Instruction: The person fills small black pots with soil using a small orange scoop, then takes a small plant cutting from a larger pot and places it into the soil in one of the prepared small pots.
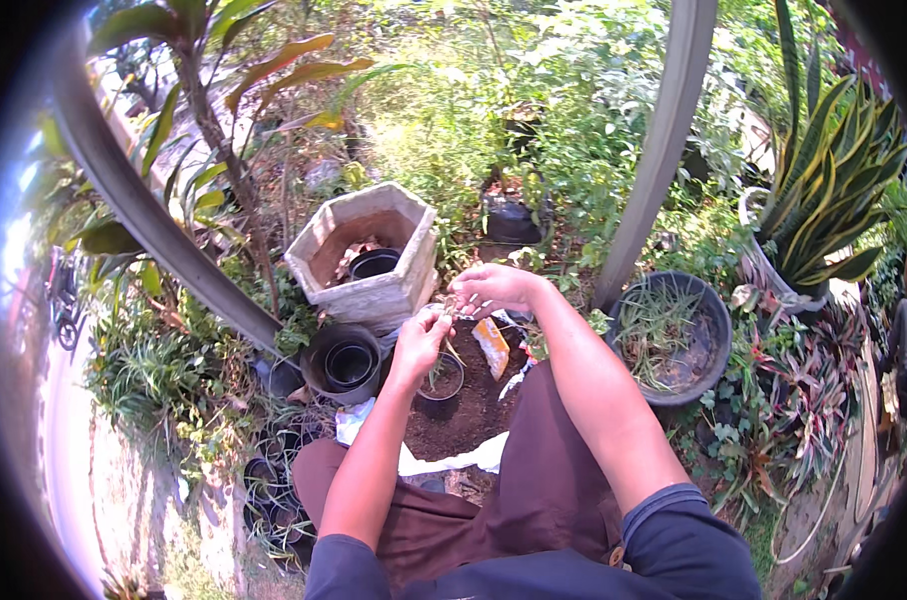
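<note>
My left hand (422, 341) pinches a small plant (452, 346) whose narrow leaves hang down. The fingers of my right hand (498, 289) close on its upper end, where thin pale strands that look like roots show; the fingers partly hide them. Below my hands a small black pot (441, 377) holds soil and a few green blades. It stands on dark loose soil (453, 431) spread over a white plastic sheet (453, 461) between my legs. To the right on the soil lies a yellow and white plastic piece (492, 348).
A hexagonal concrete planter (371, 304) with a black pot (375, 264) inside stands ahead. Nested black pots (341, 367) are at left. At right, a round black basin (716, 360) holds grassy seedlings (657, 319). Posts (660, 142) rise on both sides; a potted snake plant (821, 202) stands far right.
</note>
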The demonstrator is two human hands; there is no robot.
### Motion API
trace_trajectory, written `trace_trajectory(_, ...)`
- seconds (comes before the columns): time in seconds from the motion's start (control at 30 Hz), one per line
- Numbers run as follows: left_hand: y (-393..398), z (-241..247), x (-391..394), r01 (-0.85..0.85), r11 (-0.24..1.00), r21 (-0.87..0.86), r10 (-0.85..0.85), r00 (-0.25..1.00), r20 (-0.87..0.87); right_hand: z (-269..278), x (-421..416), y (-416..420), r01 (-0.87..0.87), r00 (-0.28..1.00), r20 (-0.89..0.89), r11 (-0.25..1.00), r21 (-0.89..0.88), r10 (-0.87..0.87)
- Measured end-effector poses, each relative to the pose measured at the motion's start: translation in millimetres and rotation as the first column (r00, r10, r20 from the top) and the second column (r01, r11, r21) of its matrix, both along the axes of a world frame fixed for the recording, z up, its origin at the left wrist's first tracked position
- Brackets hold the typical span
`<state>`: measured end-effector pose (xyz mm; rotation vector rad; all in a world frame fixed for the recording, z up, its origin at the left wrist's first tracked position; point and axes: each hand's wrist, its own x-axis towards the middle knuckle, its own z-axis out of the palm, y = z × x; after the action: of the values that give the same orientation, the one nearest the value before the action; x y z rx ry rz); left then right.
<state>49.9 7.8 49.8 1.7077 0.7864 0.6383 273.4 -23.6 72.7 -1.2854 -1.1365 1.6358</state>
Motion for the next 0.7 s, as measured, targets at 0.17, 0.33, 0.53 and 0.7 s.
trace_trajectory(0.17,15,19,-64,-0.096,0.995,-0.019,0.093,0.988,-0.125,3,-45,17,-0.109,0.994,-0.023,0.991,-0.083,0.108)
trace_trajectory(0.33,19,16,-96,-0.146,0.984,0.098,0.158,0.979,-0.125,1,-86,35,-0.188,0.981,0.036,0.982,-0.023,0.189)
trace_trajectory(0.53,34,29,-106,-0.199,0.963,0.184,0.203,0.979,-0.002,0,-129,45,-0.072,0.997,0.031,0.986,0.151,0.068)
trace_trajectory(0.7,53,52,-113,-0.209,0.971,0.117,0.208,0.978,0.018,23,-157,49,0.117,0.990,-0.112,0.957,0.265,-0.090)
